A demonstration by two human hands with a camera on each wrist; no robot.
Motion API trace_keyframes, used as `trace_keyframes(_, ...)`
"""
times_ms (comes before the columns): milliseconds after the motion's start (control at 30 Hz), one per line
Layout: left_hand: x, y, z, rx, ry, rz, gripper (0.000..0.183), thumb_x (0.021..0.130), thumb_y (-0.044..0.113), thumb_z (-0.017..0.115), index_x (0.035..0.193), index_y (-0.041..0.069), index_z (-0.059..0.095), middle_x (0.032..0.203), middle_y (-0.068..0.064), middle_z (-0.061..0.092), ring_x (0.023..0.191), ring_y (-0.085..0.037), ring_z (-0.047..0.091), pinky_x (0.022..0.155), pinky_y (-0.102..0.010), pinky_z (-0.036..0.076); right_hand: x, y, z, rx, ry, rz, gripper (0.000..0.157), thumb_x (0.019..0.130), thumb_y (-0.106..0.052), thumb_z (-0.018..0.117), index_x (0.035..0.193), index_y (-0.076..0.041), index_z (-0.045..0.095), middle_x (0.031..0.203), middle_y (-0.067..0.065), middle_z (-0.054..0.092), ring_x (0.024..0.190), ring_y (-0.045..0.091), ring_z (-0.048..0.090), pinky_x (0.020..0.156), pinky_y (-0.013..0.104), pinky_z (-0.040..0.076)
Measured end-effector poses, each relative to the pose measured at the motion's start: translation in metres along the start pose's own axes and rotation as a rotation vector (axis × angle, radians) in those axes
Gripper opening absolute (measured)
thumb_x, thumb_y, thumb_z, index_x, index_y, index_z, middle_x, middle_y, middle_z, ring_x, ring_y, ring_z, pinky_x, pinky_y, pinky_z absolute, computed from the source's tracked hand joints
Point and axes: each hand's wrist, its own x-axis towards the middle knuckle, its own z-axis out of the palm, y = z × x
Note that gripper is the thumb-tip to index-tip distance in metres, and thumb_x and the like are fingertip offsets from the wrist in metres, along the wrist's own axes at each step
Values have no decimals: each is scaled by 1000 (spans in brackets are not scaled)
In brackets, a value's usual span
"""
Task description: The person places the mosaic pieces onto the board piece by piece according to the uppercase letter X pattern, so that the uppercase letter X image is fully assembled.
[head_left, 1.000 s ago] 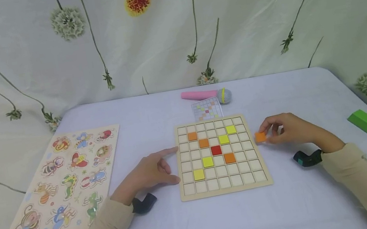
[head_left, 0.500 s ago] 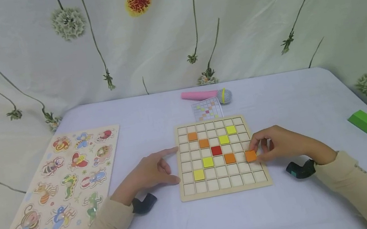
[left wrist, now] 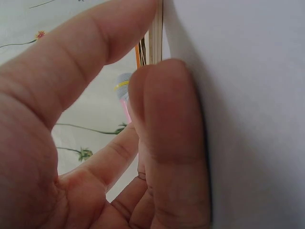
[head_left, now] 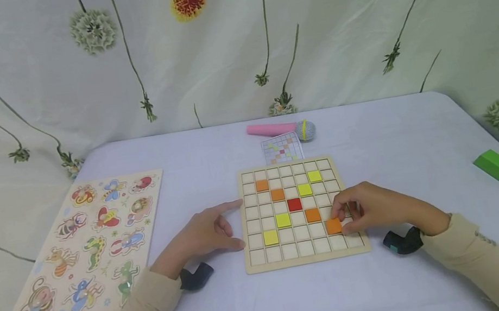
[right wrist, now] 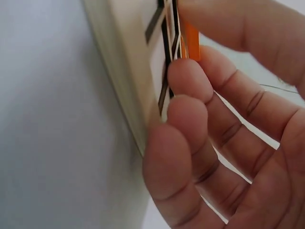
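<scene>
A wooden grid board lies on the table, with orange, yellow and red square tiles in some of its cells. My right hand pinches an orange tile over the lower right cells. In the right wrist view the orange tile shows between thumb and index finger, the other fingers close to the board's edge. My left hand touches the board's left side with index finger and thumb spread along it. Its remaining fingers are bent and hold nothing. A small printed grid card lies just behind the board.
A pink toy microphone lies behind the card. To the left is an insect picture puzzle board. A green block sits near the table's right edge. A flower-print cloth hangs behind the white table.
From beside the board's right edge, my right hand has carried the orange tile left and nearer, over the lower right cells. My left hand has stayed at the board's left side.
</scene>
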Motion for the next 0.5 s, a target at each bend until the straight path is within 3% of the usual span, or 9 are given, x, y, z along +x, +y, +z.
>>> trace_keyframes(500, 0, -2, 2, -8, 10, -22, 92, 81, 18, 96, 162, 19, 53, 94, -7, 64, 80, -22, 58, 71, -33, 47, 2, -3, 3, -2, -1, 33, 18, 92, -6, 85, 107, -7, 75, 87, -7, 60, 70, 6, 51, 63, 22, 44)
